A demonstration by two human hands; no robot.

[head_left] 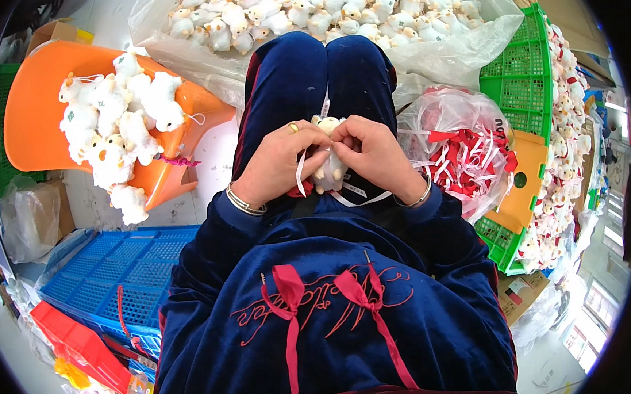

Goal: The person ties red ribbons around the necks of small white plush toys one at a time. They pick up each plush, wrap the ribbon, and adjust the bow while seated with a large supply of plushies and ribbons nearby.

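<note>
A small white plush toy (329, 170) rests on my lap, held between both hands. My left hand (283, 162) grips its left side and wears a ring and a bracelet. My right hand (373, 156) pinches the toy's top, with a bracelet on the wrist. A white ribbon (352, 198) loops from under the toy across my dark blue trousers. A bit of red ribbon (301, 189) shows under my left hand.
An orange plastic chair (36, 104) at left carries several white plush toys (116, 124). A clear bag of more toys (314, 6) lies ahead. A bag of red ribbons (465, 149) and a green crate (517, 79) stand right. A blue crate (113, 271) lies lower left.
</note>
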